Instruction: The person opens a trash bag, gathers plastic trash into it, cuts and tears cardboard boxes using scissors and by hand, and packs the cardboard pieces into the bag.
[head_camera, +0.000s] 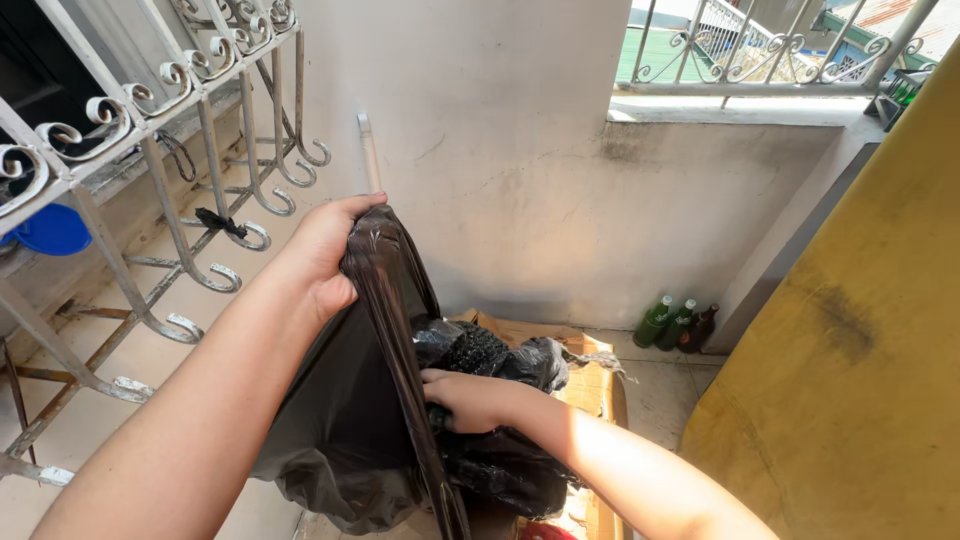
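- The left hand (325, 255) has its grip closed tight on the upper rim of a large black plastic bag (350, 430), pulling that edge up so it stands as a taut ridge running down toward the bottom of the view.
- The right hand (470, 398) is lower and further in, fingers curled around a crumpled bundle of black plastic (500, 360) at the mouth of the big bag; its grip looks closed on that bundle, though the fingertips are partly hidden in the folds.
- As I judge it, the work is about midway: the big bag is already held open and the bundle sits at its mouth, partly inside, but it is not yet pushed down, and the rim is neither gathered nor tied.
- The bundle lies below and to the right of the left grip, touching the raised rim; the right hand rests directly on it.
- The bag's body sags below the left forearm, hanging near the floor; whether it rests on the floor I cannot tell.
- Under and behind the bundle lies a flattened cardboard box (590, 380) on the tiled floor.
- 3 bottles (675, 325), 2 green and 1 dark, stand in the corner against the grey wall (520, 150), well apart from both hands.
- A white scrolled metal grille (150, 190) runs along the left, and a yellow panel (860, 360) fills the right side.
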